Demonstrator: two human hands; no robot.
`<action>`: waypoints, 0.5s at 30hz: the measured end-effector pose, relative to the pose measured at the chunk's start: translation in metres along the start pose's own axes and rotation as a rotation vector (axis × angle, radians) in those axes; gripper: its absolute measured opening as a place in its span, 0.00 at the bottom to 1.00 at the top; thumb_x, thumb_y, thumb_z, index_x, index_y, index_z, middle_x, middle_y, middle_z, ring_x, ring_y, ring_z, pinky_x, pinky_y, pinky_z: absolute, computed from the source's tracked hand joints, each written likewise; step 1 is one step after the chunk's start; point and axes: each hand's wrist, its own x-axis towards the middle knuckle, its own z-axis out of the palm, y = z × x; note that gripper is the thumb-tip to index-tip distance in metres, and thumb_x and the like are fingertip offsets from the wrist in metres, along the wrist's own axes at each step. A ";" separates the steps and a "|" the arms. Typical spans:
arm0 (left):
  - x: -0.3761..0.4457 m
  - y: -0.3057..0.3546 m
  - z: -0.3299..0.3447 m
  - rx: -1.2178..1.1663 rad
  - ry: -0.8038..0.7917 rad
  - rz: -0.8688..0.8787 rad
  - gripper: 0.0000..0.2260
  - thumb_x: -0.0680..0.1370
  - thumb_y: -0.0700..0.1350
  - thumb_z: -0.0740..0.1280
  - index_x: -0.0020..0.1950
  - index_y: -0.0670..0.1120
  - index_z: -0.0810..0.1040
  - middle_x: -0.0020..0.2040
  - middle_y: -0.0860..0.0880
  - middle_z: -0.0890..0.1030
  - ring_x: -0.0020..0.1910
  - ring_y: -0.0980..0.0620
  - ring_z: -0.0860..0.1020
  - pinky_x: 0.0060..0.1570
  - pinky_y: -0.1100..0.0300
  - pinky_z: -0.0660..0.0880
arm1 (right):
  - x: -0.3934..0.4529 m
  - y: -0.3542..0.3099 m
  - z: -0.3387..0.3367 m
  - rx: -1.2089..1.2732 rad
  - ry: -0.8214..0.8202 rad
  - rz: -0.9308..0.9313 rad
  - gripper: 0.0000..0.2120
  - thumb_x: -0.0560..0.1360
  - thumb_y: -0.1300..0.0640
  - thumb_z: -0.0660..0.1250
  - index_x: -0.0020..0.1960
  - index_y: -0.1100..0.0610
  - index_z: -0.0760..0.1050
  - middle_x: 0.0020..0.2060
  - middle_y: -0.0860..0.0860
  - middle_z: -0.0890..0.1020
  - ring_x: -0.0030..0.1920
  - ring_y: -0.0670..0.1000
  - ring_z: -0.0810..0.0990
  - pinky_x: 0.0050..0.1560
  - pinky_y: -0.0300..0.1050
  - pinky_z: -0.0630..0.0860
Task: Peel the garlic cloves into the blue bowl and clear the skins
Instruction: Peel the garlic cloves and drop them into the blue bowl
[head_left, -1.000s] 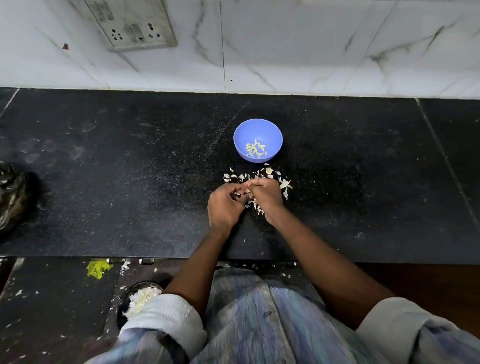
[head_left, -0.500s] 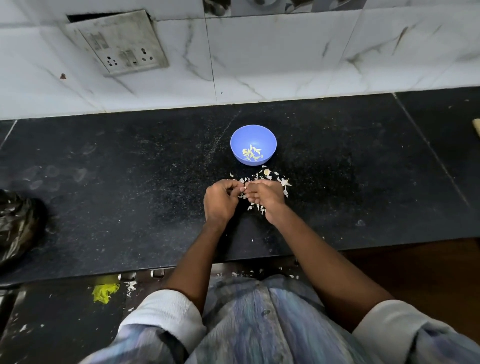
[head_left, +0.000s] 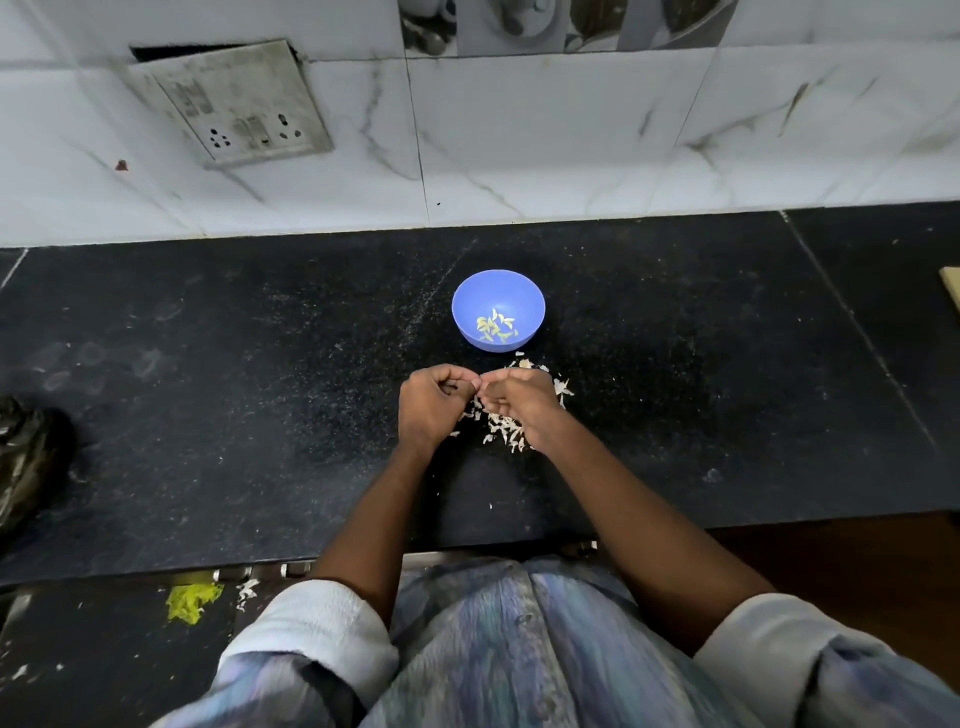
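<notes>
1. Meeting fingertip to fingertip, left hand (head_left: 428, 405) and right hand (head_left: 519, 400) are curled; what they pinch is too small to tell
2. Garlic skins (head_left: 501, 426) litter the black surface (head_left: 234, 389) beneath
3. Blue bowl (head_left: 497, 309) just beyond holds peeled cloves (head_left: 496, 327)

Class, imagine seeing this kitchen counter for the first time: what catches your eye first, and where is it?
The blue bowl stands out mid-counter, with a few peeled garlic cloves inside. Just in front of it, the left hand and right hand meet, fingers curled, over scattered pale garlic skins on the black countertop.
</notes>
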 end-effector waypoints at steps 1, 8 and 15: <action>0.002 0.000 0.001 0.007 0.004 -0.008 0.05 0.77 0.41 0.77 0.46 0.51 0.88 0.38 0.56 0.87 0.38 0.57 0.85 0.46 0.53 0.84 | 0.004 -0.003 -0.002 -0.008 -0.002 0.004 0.09 0.73 0.74 0.68 0.51 0.67 0.82 0.42 0.62 0.85 0.38 0.53 0.83 0.42 0.40 0.82; 0.001 -0.001 0.008 0.047 0.023 0.019 0.06 0.80 0.45 0.73 0.45 0.55 0.82 0.36 0.57 0.84 0.35 0.56 0.81 0.41 0.51 0.82 | 0.007 -0.007 -0.007 -0.077 -0.077 -0.018 0.09 0.76 0.71 0.70 0.56 0.69 0.82 0.44 0.61 0.86 0.39 0.50 0.84 0.45 0.40 0.83; -0.003 0.002 0.006 0.018 0.017 -0.016 0.09 0.81 0.40 0.69 0.45 0.53 0.80 0.37 0.54 0.81 0.36 0.57 0.77 0.44 0.54 0.77 | 0.000 -0.003 -0.003 -0.036 -0.096 -0.035 0.07 0.78 0.68 0.71 0.55 0.68 0.82 0.41 0.58 0.86 0.39 0.49 0.82 0.43 0.39 0.82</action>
